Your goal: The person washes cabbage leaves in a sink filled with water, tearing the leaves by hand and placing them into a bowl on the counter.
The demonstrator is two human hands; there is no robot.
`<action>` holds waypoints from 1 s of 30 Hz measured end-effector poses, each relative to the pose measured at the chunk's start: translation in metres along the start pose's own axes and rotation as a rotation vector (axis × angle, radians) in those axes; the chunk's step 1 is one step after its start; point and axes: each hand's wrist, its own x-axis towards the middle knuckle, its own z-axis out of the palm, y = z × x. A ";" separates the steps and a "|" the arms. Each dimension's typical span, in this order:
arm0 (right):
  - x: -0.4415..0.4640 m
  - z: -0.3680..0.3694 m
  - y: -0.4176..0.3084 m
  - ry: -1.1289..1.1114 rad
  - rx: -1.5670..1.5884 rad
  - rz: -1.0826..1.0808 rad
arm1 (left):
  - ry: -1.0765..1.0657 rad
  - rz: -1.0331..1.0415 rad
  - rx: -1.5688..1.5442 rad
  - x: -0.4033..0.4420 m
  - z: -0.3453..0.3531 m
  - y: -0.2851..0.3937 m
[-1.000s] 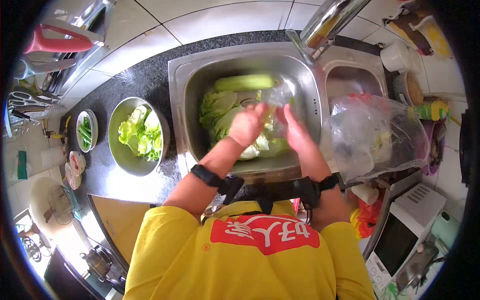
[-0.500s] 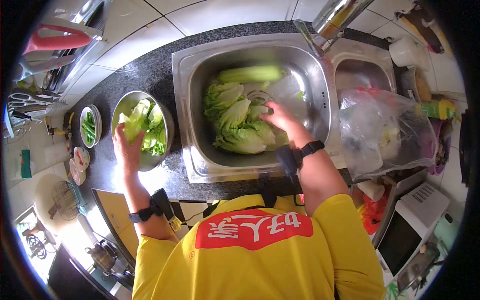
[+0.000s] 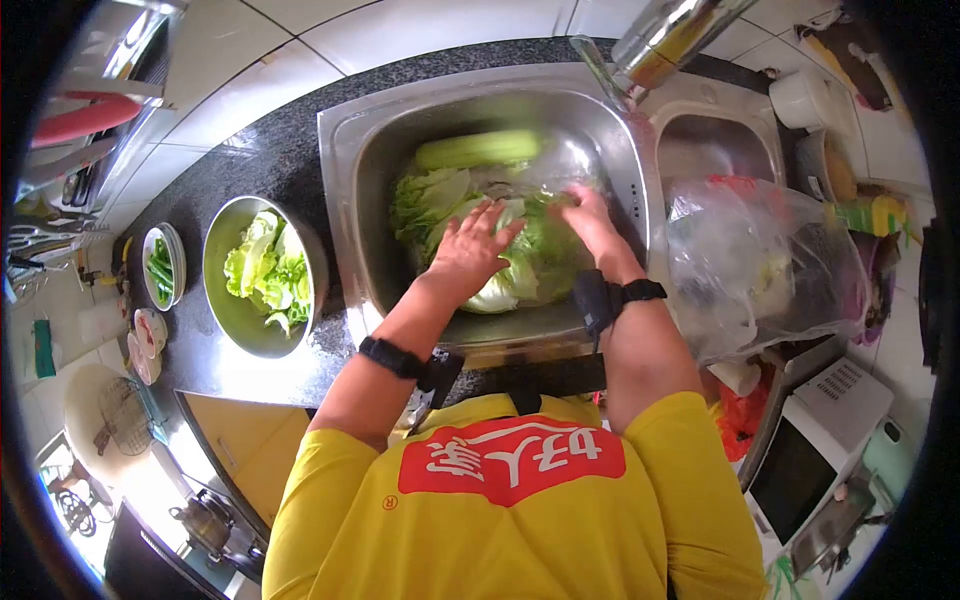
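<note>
Green lettuce (image 3: 435,200) lies in a shallow layer of water in the steel sink (image 3: 345,215). My left hand (image 3: 470,250) is over the middle of the pile, fingers spread and holding nothing. At the right side of the lettuce, my right hand (image 3: 592,218) has its fingers closed at a blurred leafy part; the fingertips are partly smeared by motion. A thick pale-green stalk vegetable (image 3: 478,149) lies along the sink's back wall. Left of the sink, a steel bowl (image 3: 222,305) holds torn lettuce leaves (image 3: 270,265).
A faucet (image 3: 665,50) reaches over the sink's back right. A clear plastic bag (image 3: 765,270) covers part of the small side basin (image 3: 715,145). Stacked plates with green peppers (image 3: 160,268) stand far left. A microwave (image 3: 815,465) is at lower right.
My left hand has left the bowl, leaving leaves there, and moved right over the sink. My right hand has shifted slightly right, and the lettuce near it has spread rightward.
</note>
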 end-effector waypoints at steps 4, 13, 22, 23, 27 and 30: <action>-0.004 0.022 0.005 0.259 -0.667 -0.504 | -0.210 -0.153 0.109 0.017 0.023 -0.011; 0.013 0.024 0.000 0.465 -0.154 -0.156 | -0.332 -0.401 0.191 0.013 -0.002 -0.026; 0.009 0.006 0.006 0.544 -0.349 -0.450 | 0.010 -0.407 -0.515 0.070 0.057 -0.028; 0.007 0.005 0.002 0.411 -0.331 -0.579 | 0.007 -0.366 -0.604 0.071 0.061 -0.031; 0.000 -0.002 -0.023 0.091 -0.365 -0.795 | -0.001 -0.211 -0.521 0.070 0.058 -0.027; -0.017 -0.015 -0.046 0.078 -0.477 -0.815 | -0.009 -0.153 -0.717 0.069 0.059 -0.039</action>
